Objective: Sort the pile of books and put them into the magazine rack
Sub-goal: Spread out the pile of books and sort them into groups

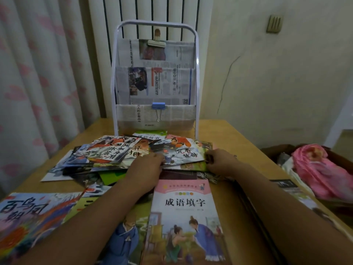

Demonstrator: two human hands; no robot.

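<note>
A loose pile of thin picture books (114,153) is spread across the wooden table (225,134). Behind it stands the white-framed magazine rack (155,81), its pockets made of newspaper and held with clips. My left hand (147,167) rests on the middle of the pile, fingers at the near edge of a book with an orange figure (179,148). My right hand (219,161) grips that same book's right edge. A pink-topped book (185,217) lies nearest me, between my forearms. A colourful book (28,213) lies at the near left.
A patterned curtain (38,73) hangs at the left and a radiator (152,14) stands behind the rack. A box holding pink cloth (321,169) sits off the table's right side. More flat books lie along the table's right edge (298,196).
</note>
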